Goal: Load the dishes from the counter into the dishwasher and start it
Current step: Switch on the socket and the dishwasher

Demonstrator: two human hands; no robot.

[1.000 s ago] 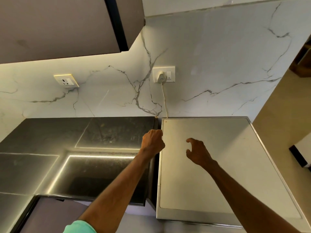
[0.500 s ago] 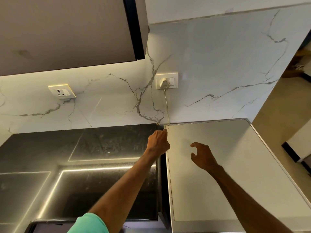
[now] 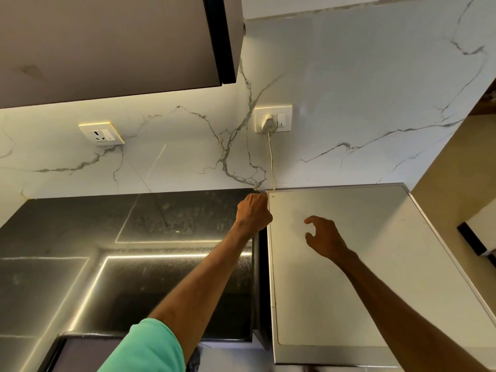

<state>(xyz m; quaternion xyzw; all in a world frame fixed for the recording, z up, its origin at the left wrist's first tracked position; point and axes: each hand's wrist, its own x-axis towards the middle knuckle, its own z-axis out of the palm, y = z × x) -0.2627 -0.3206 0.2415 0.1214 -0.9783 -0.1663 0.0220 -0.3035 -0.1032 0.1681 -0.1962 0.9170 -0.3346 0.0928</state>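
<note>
Head view, 1 frame.

Dishwasher (image 3: 349, 277): freestanding unit at right of view, seen from above. Top panel is flat, pale grey and matte, with a brushed silver rim and rounded corners. A small red dot sits at its back left corner. Its back edge meets the white veined marble wall (image 3: 362, 89). Its left side stands just beside the black polished tabletop (image 3: 80, 224), with a narrow dark gap between them. Door and controls are out of view.

Left hand (image 3: 253, 212): knuckles up, fingers curled under, at the back left corner of the dishwasher over the gap. The fingers are hidden, so I cannot tell whether it grips anything. Green sleeve (image 3: 150, 347) at the bottom edge.

Right hand (image 3: 326, 238): hovers above the dishwasher top, fingers loosely curled, thumb and forefinger apart, holding nothing.

White plug (image 3: 269, 122) is in the wall socket (image 3: 285, 114) above that corner. Its cord (image 3: 271, 157) drops behind the dishwasher. A 2nd socket (image 3: 101, 133) is further left, under the wall cabinet (image 3: 107, 44).
</note>
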